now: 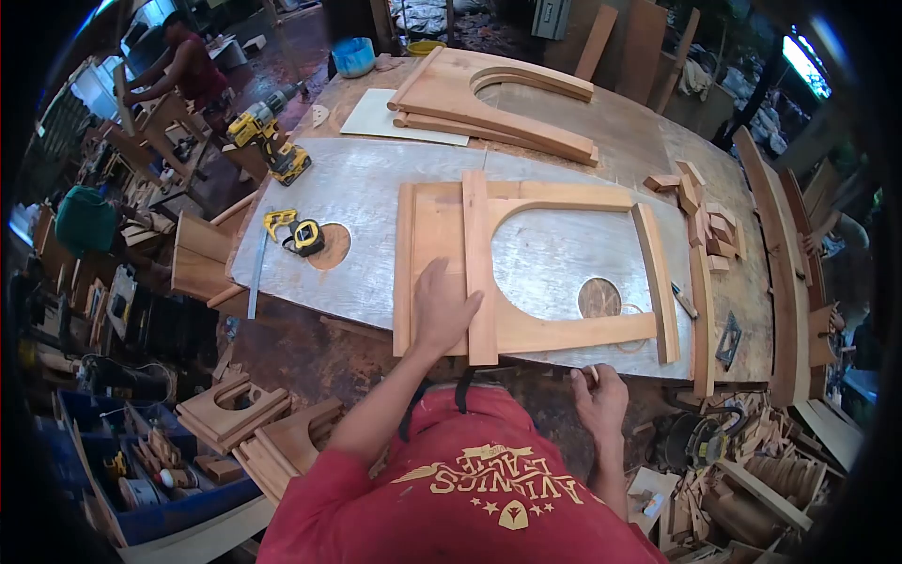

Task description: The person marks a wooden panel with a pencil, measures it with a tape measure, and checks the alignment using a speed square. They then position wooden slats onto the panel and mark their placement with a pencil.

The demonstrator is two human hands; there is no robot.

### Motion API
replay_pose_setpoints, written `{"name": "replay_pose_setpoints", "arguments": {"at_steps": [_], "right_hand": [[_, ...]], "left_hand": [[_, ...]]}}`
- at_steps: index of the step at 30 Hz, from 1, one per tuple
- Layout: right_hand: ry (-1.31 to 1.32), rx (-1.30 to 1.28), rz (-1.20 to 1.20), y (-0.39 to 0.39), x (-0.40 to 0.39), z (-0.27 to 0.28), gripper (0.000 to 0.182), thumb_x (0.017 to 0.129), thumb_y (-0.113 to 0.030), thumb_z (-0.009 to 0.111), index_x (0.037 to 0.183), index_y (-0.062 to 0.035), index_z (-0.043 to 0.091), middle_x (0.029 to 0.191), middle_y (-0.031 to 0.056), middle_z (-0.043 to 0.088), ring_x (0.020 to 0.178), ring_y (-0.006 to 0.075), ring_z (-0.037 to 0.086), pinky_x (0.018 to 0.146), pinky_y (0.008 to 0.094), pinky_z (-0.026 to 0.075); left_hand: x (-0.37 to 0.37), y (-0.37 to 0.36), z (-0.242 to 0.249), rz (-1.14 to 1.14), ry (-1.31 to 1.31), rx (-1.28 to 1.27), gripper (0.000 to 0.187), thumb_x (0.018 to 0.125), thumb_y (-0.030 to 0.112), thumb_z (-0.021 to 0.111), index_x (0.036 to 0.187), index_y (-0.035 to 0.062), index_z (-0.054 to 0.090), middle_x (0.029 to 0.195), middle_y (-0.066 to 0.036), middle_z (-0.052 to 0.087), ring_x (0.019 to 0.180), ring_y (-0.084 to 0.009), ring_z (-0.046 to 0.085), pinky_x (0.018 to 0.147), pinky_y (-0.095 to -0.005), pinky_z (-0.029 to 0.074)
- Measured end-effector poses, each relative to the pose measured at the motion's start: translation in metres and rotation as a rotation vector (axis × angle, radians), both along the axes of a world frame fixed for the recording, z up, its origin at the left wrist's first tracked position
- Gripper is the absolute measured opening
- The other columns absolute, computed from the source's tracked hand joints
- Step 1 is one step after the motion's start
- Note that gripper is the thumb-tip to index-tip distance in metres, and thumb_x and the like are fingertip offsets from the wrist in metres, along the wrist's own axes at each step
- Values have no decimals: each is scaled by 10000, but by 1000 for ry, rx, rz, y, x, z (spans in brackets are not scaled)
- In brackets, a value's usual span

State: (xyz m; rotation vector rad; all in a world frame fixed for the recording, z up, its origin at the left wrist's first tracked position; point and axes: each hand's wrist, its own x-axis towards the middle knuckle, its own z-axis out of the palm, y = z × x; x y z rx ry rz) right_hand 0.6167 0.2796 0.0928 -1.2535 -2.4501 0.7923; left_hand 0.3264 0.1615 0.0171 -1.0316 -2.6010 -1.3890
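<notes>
My left hand (442,305) lies flat on a wooden frame (434,211), fingers stretched out and thumb against a loose wooden strip (477,273). That strip lies crosswise over the frame, its near end overhanging the frame's edge. An arched opening shows the metal-coloured sheet beneath. Across the frame's right ends lies another wooden strip (655,282). My right hand (601,399) hovers off the table's near edge, fingers curled round a short, thin stick (592,373) that looks like a pencil; most of it is hidden.
A tape measure (303,237) and a cordless drill (272,136) are at the left. Arched wooden pieces (451,85) lie at the back; wood blocks (719,230) sit on the right. A blue crate (141,479) stands below left. Another person (193,70) works far left.
</notes>
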Motion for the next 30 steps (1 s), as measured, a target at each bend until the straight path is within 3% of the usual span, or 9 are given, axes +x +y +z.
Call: {"name": "replay_pose_setpoints", "arguments": {"at_steps": [2, 6, 8, 11, 13, 17, 18, 24, 30], "right_hand": [[-53, -53, -55, -13, -23, -3, 384, 859, -383, 757, 954, -23, 665, 836, 189, 653, 772, 392, 656, 703, 461, 513], [-6, 176, 80, -42, -93, -7, 505, 824, -435, 801, 1018, 18, 689, 879, 204, 688, 744, 323, 693, 686, 421, 541], [-101, 275, 129, -47, -122, -17, 603, 803, -504, 805, 1059, 27, 684, 930, 222, 698, 771, 329, 707, 703, 426, 555], [-171, 50, 16, -54, -161, -24, 710, 774, -539, 803, 1161, 34, 641, 1117, 229, 690, 999, 403, 687, 843, 476, 542], [-215, 7, 25, -40, -169, -54, 774, 757, -560, 812, 1178, 60, 620, 1041, 238, 697, 966, 396, 692, 826, 470, 539], [-346, 82, 155, -58, -192, -44, 707, 834, -473, 731, 1189, 123, 596, 1003, 291, 705, 952, 433, 695, 834, 487, 531], [-324, 228, 168, -36, -183, -72, 650, 832, -538, 720, 1028, 76, 633, 889, 257, 697, 843, 438, 675, 780, 499, 515], [-417, 368, 153, -49, -198, -66, 781, 820, -604, 681, 1117, 116, 620, 991, 312, 693, 942, 491, 662, 838, 537, 505], [-318, 111, 35, -72, -200, -47, 808, 763, -613, 701, 1129, 105, 643, 1010, 287, 720, 952, 439, 705, 862, 496, 541]], "left_hand": [[8, -44, 1, 14, -19, 91, 725, 815, 213, 799, 1407, -43, 468, 1413, -259, 480, 1329, -404, 453, 1129, -476, 370], [20, -127, -11, 135, -188, 153, 586, 831, 115, 764, 1352, -18, 532, 1331, -228, 538, 1245, -395, 523, 1088, -457, 411], [25, -160, -24, 132, -217, 127, 562, 830, 111, 756, 1335, -15, 542, 1304, -220, 553, 1228, -387, 533, 1074, -457, 418], [22, -200, -42, 173, -146, 73, 552, 800, 143, 761, 1295, -5, 567, 1262, -206, 585, 1202, -380, 545, 1040, -465, 434], [24, -219, -40, 159, -233, 28, 576, 833, 241, 751, 1328, 18, 558, 1345, -209, 542, 1263, -386, 517, 1083, -464, 412], [32, -247, -40, 172, -285, 36, 569, 835, 260, 740, 1317, 16, 562, 1308, -181, 542, 1231, -378, 519, 1064, -469, 418], [39, -251, -42, 186, -303, 51, 560, 840, 267, 738, 1313, 21, 565, 1296, -172, 548, 1224, -372, 525, 1057, -471, 423], [61, -293, -51, 244, -422, 26, 540, 857, 295, 730, 1307, 39, 578, 1283, -155, 579, 1186, -370, 562, 1028, -471, 442], [59, -313, -57, 156, -456, -68, 529, 850, 302, 727, 1283, 28, 594, 1209, -185, 634, 1154, -398, 590, 999, -480, 465]]}}
